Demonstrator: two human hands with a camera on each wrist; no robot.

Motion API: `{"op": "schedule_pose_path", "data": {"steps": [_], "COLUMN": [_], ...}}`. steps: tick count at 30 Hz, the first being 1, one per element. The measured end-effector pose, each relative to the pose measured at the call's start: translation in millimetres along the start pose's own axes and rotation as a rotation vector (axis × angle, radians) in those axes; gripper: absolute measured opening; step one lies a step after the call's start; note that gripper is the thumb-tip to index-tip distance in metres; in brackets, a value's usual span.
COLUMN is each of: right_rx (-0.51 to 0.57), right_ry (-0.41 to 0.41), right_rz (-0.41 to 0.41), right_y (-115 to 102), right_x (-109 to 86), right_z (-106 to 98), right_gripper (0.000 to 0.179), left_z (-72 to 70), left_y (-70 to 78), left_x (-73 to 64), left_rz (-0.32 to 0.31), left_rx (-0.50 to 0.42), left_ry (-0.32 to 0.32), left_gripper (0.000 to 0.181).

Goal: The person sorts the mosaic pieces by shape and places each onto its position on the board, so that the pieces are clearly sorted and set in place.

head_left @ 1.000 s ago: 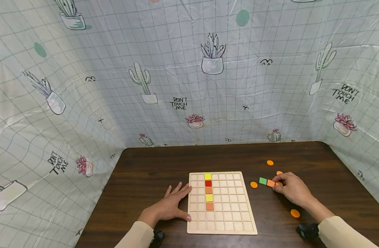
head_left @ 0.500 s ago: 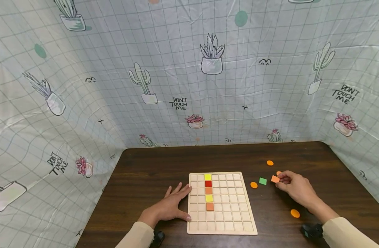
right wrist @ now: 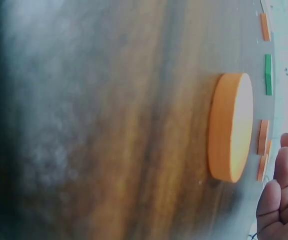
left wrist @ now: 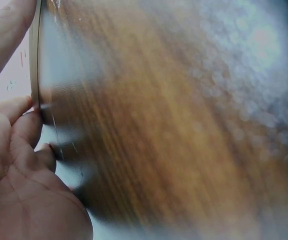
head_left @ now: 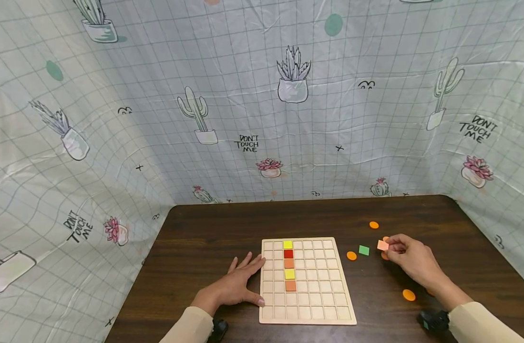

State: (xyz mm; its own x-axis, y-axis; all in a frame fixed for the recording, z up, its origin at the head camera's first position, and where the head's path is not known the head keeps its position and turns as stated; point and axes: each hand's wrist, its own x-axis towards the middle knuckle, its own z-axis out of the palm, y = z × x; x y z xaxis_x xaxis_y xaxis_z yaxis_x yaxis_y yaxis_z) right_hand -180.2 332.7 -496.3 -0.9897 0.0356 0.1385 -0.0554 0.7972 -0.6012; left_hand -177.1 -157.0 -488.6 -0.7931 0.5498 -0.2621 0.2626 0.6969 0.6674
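Note:
My right hand (head_left: 416,264) pinches an orange square tile (head_left: 383,245) between thumb and fingers, lifted over the table to the right of the board. Just left of it a green square tile (head_left: 364,250) lies flat. The pale wooden grid board (head_left: 315,300) has one column with a yellow tile (head_left: 288,244), a red tile (head_left: 288,254), and orange and yellow tiles below them. Spread along the board's left edge, my left hand (head_left: 236,287) touches it with thumb and fingertips. The left wrist view shows those fingers against the board's thin edge.
Orange round discs lie about the right hand: one at the back (head_left: 374,225), one beside the board (head_left: 351,256), one nearer the front (head_left: 409,295). Others are partly hidden by the hand. A patterned cloth (head_left: 313,124) surrounds the dark wooden table (head_left: 219,228).
The orange tile, earlier on the table against the green one, has been picked up. My right hand has drawn it slightly back and to the right. The left hand stays put.

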Motion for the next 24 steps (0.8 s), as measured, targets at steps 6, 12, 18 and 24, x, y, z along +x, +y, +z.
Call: {"op": "schedule_pose_path", "data": {"steps": [6, 12, 18, 24], "right_rx": [0.031, 0.044, 0.048, 0.064], "right_ry": [-0.002, -0.009, -0.013, -0.019], "right_rz": [-0.012, -0.032, -0.037, -0.034], "right_y": [-3, -7, -14, -20], "right_x": [-1.2, -2.7, -3.4, -4.4], "right_z": [2, 3, 5, 7], "right_gripper": [0.032, 0.028, 0.026, 0.027], "left_z": [0.5, 0.6, 0.4, 0.3], "left_y": [-0.9, -1.4, -1.7, -1.0], "left_x": [0.1, -0.1, 0.0, -0.1], "left_rz": [0.003, 0.003, 0.006, 0.003], "left_rx": [-0.006, -0.007, -0.005, -0.003], "left_ry": [0.002, 0.0, -0.001, -0.001], "left_gripper": [0.108, 0.107, 0.107, 0.107]}}
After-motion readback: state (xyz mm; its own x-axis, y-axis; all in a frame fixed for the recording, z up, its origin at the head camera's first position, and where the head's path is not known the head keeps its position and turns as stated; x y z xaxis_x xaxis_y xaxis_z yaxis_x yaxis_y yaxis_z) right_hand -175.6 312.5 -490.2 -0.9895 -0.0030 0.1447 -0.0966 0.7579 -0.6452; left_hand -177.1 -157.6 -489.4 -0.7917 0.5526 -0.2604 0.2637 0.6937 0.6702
